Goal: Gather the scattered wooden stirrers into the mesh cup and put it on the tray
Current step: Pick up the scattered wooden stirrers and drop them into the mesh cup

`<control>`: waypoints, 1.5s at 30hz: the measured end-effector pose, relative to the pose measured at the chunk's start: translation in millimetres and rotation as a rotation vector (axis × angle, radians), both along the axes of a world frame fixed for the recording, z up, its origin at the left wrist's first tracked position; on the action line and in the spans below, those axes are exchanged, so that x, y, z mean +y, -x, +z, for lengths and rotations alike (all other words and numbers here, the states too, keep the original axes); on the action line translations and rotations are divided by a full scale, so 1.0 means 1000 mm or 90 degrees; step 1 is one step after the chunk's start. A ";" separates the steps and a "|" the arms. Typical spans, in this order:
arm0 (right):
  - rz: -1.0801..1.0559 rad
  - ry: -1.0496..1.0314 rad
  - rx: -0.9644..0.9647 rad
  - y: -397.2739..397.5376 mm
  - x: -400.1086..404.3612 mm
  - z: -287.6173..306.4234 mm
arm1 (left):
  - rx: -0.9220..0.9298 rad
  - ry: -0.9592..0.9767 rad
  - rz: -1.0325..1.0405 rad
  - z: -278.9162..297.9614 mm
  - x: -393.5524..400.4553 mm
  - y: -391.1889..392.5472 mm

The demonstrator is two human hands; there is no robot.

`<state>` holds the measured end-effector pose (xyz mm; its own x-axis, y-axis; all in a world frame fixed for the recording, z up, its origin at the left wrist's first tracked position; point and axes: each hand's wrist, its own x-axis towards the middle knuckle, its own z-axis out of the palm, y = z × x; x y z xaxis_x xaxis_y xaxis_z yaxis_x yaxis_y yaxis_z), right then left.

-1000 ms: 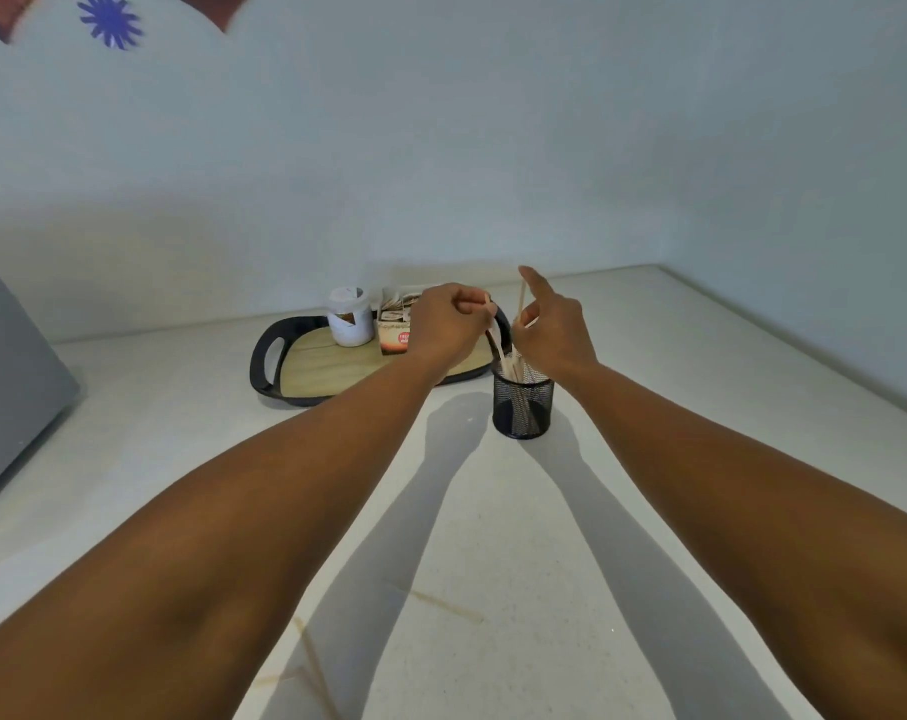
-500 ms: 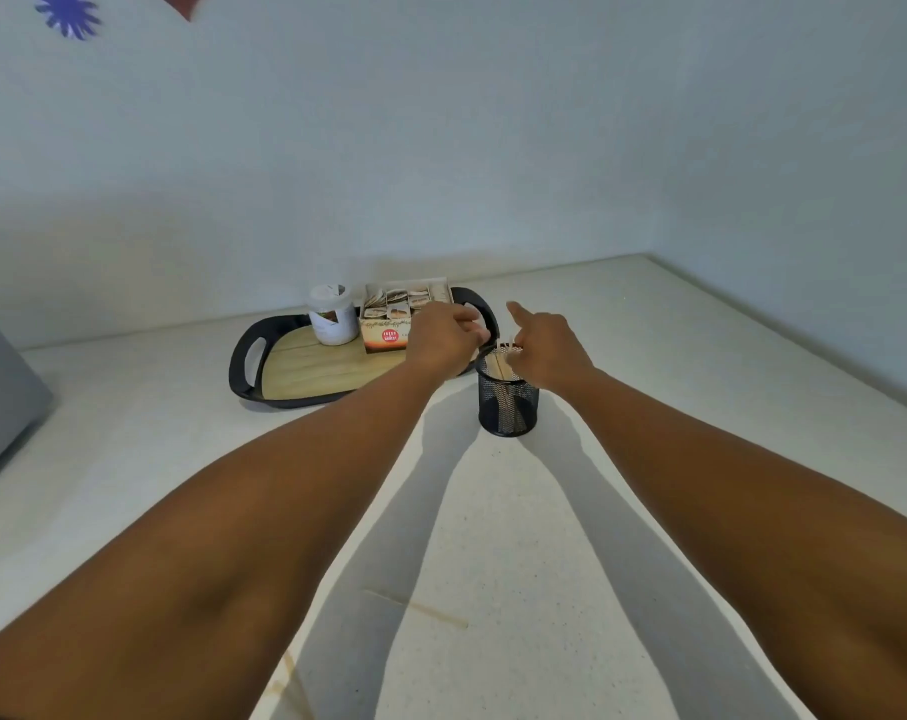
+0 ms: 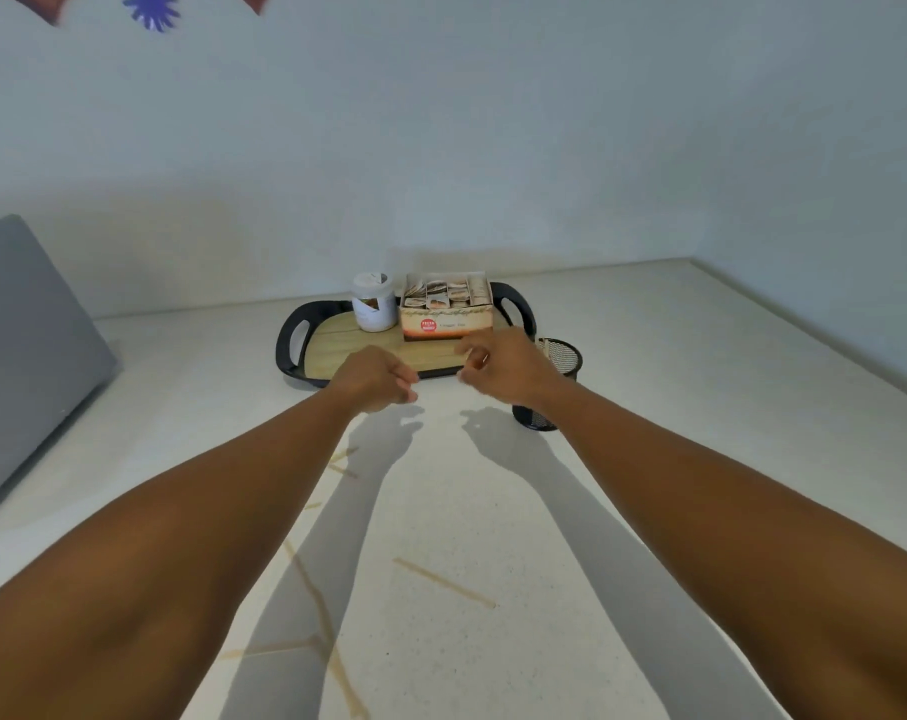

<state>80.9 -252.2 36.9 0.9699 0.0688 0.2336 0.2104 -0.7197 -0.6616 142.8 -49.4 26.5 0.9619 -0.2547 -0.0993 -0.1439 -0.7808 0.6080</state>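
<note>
Black mesh cup (image 3: 565, 358). Tray (image 3: 291, 341): black rim, pale wood-grain floor. White jar (image 3: 373, 302). Carton (image 3: 447, 320): tan, red round label. Counter (image 3: 700, 387): off-white, speckled. Stirrers (image 3: 443, 582): light tan. Wall (image 3: 441, 122): pale blue-white.

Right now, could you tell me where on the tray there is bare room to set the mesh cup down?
The tray has bare wood on its left half, between the left handle and the white jar, and along the front edge before the sachet box. The back right is crowded by jar and box. The mesh cup stands off the tray's right end, behind the right hand.
</note>
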 end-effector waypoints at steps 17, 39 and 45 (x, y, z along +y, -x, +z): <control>0.294 0.216 0.479 0.029 0.069 -0.032 | 0.021 -0.326 -0.012 -0.043 0.095 0.017; 0.277 0.406 0.501 0.041 0.106 -0.035 | -0.009 -0.329 0.000 -0.070 0.088 0.020; 0.198 0.484 0.331 0.040 0.094 -0.040 | -0.038 -0.259 0.026 -0.066 0.083 0.017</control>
<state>40.5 -158.0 -3.6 0.8526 0.2951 -0.4312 0.2763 -0.9551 -0.1074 125.7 33.6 -39.5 0.9776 -0.1672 -0.1280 -0.1330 -0.9616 0.2402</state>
